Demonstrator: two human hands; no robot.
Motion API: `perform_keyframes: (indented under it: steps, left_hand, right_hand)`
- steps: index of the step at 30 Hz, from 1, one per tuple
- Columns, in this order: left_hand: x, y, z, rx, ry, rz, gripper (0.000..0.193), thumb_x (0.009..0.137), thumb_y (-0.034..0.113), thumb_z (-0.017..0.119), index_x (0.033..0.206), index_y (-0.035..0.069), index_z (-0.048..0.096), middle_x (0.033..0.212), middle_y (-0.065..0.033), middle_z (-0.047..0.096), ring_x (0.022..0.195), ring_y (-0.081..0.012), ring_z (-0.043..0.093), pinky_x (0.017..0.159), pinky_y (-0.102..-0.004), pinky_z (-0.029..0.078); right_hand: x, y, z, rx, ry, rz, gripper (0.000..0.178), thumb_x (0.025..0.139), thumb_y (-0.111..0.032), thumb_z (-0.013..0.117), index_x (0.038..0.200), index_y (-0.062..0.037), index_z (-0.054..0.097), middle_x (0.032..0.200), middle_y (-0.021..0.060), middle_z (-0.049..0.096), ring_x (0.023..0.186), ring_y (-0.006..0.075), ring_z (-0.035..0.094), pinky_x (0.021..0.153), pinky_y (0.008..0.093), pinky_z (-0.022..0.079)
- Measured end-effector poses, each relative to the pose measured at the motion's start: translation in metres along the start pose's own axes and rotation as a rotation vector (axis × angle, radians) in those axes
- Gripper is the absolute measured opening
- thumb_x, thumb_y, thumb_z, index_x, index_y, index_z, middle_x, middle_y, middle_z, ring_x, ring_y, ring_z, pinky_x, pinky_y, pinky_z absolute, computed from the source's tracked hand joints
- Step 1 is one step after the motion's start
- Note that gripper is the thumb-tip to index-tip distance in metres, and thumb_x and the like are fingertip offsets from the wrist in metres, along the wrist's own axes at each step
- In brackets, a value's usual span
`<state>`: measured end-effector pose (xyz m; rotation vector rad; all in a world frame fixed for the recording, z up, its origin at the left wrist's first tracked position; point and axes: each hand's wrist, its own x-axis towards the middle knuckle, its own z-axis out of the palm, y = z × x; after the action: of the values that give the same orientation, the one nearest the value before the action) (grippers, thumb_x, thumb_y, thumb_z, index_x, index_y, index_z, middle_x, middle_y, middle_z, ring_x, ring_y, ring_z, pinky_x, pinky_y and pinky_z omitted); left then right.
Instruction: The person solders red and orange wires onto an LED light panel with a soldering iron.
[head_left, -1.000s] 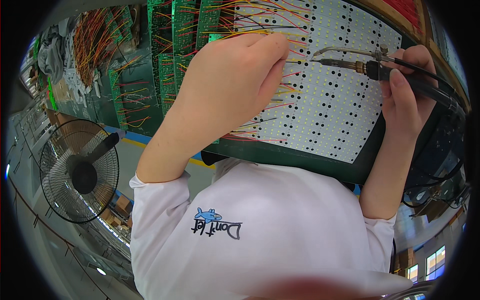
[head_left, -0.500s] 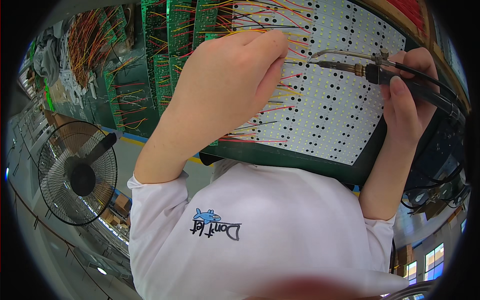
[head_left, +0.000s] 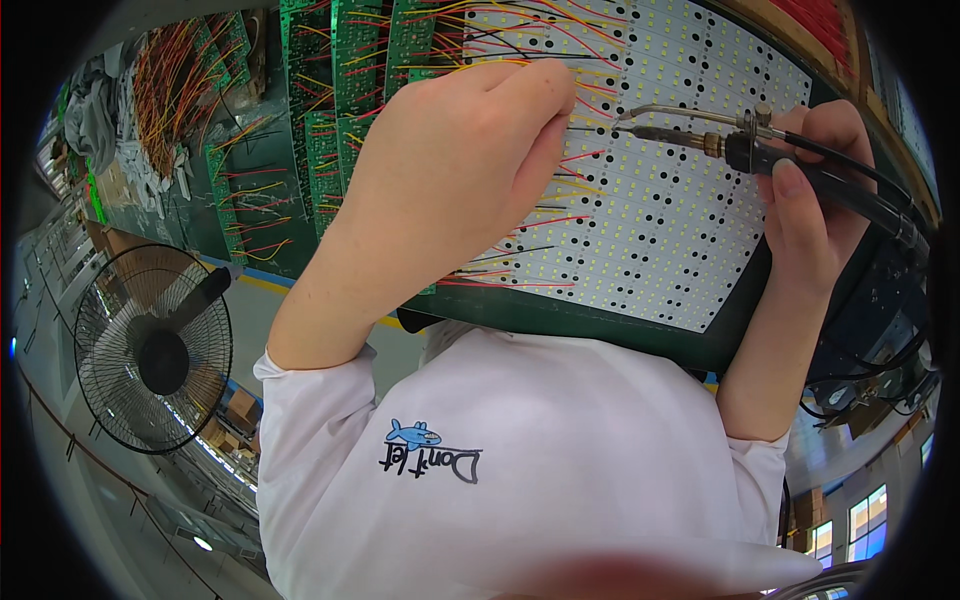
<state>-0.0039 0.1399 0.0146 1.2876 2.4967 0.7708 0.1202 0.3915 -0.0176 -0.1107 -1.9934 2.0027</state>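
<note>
My right hand (head_left: 815, 205) is closed around a soldering iron (head_left: 740, 150) with a thin curved solder feed tube (head_left: 680, 109) clamped alongside it. The iron's tip and the tube's end meet at the white LED board (head_left: 680, 240), which carries rows of small yellowish LEDs and black dots. My left hand (head_left: 470, 140) is bent over the board's left part in a pinch. From its fingers a black wire (head_left: 588, 128) runs to the iron's tip; the fingertips themselves are mostly hidden. Red, yellow and black wires (head_left: 560, 217) stick out over the board around this hand.
Green circuit boards (head_left: 355, 70) with wires lie left of the LED board on the dark green table (head_left: 270, 240). Farther left are a heap of wires (head_left: 170, 90) and grey cloth (head_left: 92, 120). A black fan (head_left: 163, 360) stands beside the table. Cables (head_left: 900, 205) trail from the iron.
The soldering iron and my right hand have shifted very slightly left, the tip staying at the wire's end. My left hand keeps its place.
</note>
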Motion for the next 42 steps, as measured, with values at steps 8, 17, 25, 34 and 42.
perform_keyframes:
  steps: [8, 17, 25, 34, 42]
  left_hand:
    - [-0.002, 0.001, 0.000, -0.007, -0.001, -0.030, 0.011, 0.084, 0.003, 0.069, 0.094, 0.005, 0.065, 0.083, -0.0098, 0.069, 0.071, -0.0285, 0.067, 0.063, -0.0359, 0.053]
    - [0.000, 0.001, 0.000, -0.012, -0.006, -0.028, 0.010, 0.084, 0.002, 0.069, 0.093, 0.004, 0.065, 0.082, -0.0100, 0.068, 0.070, -0.0284, 0.066, 0.063, -0.0352, 0.053]
    - [0.000, 0.000, -0.001, -0.005, -0.013, -0.027, 0.010, 0.084, 0.001, 0.068, 0.093, 0.005, 0.064, 0.082, -0.0098, 0.068, 0.069, -0.0281, 0.066, 0.062, -0.0349, 0.053]
    - [-0.002, 0.001, 0.000, -0.061, 0.013, 0.008, 0.013, 0.085, 0.003, 0.070, 0.096, 0.007, 0.065, 0.086, -0.0089, 0.068, 0.072, -0.0281, 0.067, 0.064, -0.0350, 0.053]
    - [-0.004, -0.001, -0.003, 0.046, -0.124, 0.121, 0.017, 0.083, 0.007, 0.074, 0.096, 0.009, 0.062, 0.087, -0.0074, 0.061, 0.076, -0.0306, 0.064, 0.061, -0.0394, 0.051]
  right_hand:
    - [-0.001, -0.002, 0.002, 0.032, 0.016, 0.013, 0.030, 0.082, -0.015, 0.076, 0.097, -0.0009, 0.054, 0.084, 0.0036, 0.058, 0.070, 0.0055, 0.049, 0.061, 0.0198, 0.037]
    - [-0.001, 0.000, 0.003, 0.003, 0.034, 0.026, 0.029, 0.082, -0.012, 0.075, 0.097, -0.0010, 0.054, 0.083, 0.0035, 0.059, 0.071, 0.0056, 0.049, 0.062, 0.0196, 0.037]
    - [0.000, 0.001, 0.003, 0.028, 0.026, 0.004, 0.029, 0.082, -0.012, 0.076, 0.097, -0.0014, 0.053, 0.084, 0.0039, 0.060, 0.070, 0.0055, 0.049, 0.062, 0.0194, 0.037]
    - [0.000, -0.001, -0.004, 0.198, 0.061, 0.017, 0.029, 0.086, -0.011, 0.072, 0.102, -0.0027, 0.050, 0.086, 0.0063, 0.060, 0.065, 0.0063, 0.049, 0.055, 0.0186, 0.039]
    - [0.000, 0.004, -0.010, 0.235, -0.002, -0.014, 0.024, 0.089, -0.009, 0.066, 0.103, -0.0023, 0.048, 0.088, 0.0064, 0.058, 0.067, 0.0055, 0.046, 0.054, 0.0174, 0.035]
